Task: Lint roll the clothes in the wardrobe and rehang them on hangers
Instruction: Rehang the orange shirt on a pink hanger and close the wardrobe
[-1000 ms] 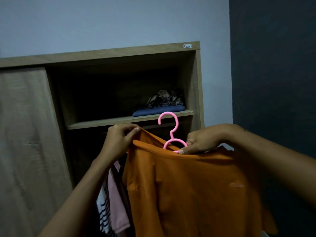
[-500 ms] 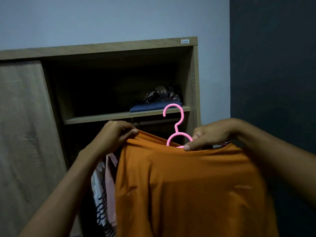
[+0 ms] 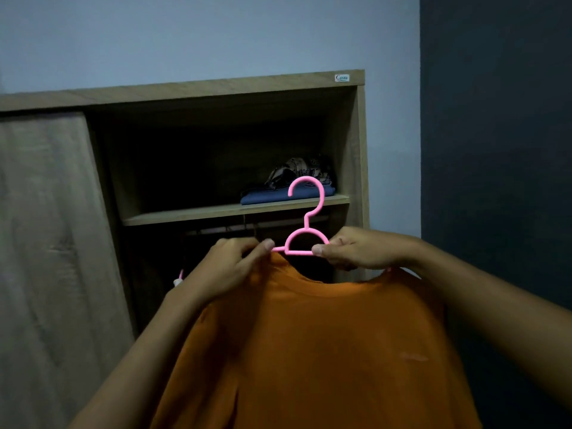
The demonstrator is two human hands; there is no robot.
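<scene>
An orange shirt (image 3: 322, 351) hangs on a pink plastic hanger (image 3: 306, 224), held up in front of the open wooden wardrobe (image 3: 356, 144). My left hand (image 3: 229, 267) pinches the shirt's left shoulder where the hanger's arm runs in. My right hand (image 3: 356, 249) grips the hanger's right arm and the cloth at the neckline. The pink hook stands upright above the collar, level with the shelf (image 3: 185, 215). No lint roller is in sight.
Folded blue cloth with a patterned bundle on top (image 3: 288, 187) lies on the shelf's right end. A hanging rail (image 3: 257, 226) runs just under the shelf. The sliding door (image 3: 52, 243) covers the wardrobe's left side. A dark wall (image 3: 495, 150) stands to the right.
The shirt and hanger rose toward the rail, and the hanger's shoulder bar now shows above the neckline. My left hand moved in next to the hook. The striped and pink clothes dropped out of view.
</scene>
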